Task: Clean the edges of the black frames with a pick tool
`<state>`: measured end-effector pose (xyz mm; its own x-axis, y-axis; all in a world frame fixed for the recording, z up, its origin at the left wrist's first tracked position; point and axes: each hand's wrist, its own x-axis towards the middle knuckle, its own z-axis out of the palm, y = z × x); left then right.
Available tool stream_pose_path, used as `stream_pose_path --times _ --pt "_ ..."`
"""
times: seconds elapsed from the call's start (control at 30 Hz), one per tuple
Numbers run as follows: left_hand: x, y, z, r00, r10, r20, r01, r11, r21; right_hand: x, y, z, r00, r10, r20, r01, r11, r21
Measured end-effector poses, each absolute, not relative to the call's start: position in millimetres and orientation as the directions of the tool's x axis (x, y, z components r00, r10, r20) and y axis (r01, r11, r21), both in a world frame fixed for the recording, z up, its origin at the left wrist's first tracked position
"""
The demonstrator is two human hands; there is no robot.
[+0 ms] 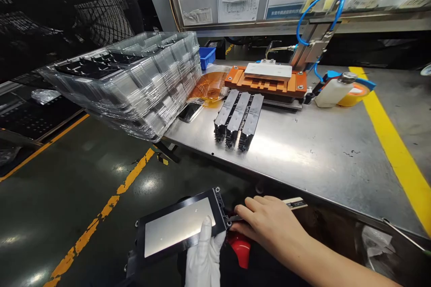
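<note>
A tall stack of clear plastic trays sits on the left end of the steel table, leaning a little and overhanging its edge; the top tray holds dark flat parts in its left pockets, while its right pockets look bare. Behind the stack stands a small blue bin, its contents hidden. Further right, three dark plates stand on edge side by side on the table, just in front of an orange fixture with a white slab on top. Right of that lies a white bottle on its side. Below the table edge, the left hand, in a white glove, grips a black frame with a shiny metal panel, thumb pressed on its face. The bare right hand rests curled at the frame's right edge, fingertips touching the corner; whether it pinches anything cannot be told.
</note>
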<state>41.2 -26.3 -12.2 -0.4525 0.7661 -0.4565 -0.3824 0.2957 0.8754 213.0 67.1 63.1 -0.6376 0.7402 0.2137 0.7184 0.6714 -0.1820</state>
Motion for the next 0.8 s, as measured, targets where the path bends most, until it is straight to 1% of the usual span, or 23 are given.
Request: stream_pose_path --times 0.13,0.33,0.57,0.7,0.8 --pt "40.6 -21.1 -3.3 -0.375 0.759 -0.532 -0.49 0.325 0.809 214.1 69.1 63.6 -0.659 0.725 0.201 0.705 0.689 -0.171" --pt "36.5 -13.1 23.3 -0.258 0.743 -0.617 -0.583 0.39 0.713 218.2 69.9 60.5 -0.71 0.685 0.165 0.668 0.729 -0.149" --pt "33.2 -4.7 34.5 -0.136 0.728 -0.672 -0.633 0.458 0.624 226.9 70.3 57.1 -0.761 0.626 0.167 0.599 0.778 -0.187" --pt "29.1 -1.8 34.8 -0.091 0.727 -0.681 -0.644 0.479 0.597 230.9 70.9 57.2 -0.783 0.601 0.163 0.561 0.794 -0.234" --pt "29.3 -0.2 35.9 -0.075 0.734 -0.675 -0.653 0.475 0.59 232.4 72.4 58.3 -0.803 0.581 0.132 0.537 0.802 -0.262"
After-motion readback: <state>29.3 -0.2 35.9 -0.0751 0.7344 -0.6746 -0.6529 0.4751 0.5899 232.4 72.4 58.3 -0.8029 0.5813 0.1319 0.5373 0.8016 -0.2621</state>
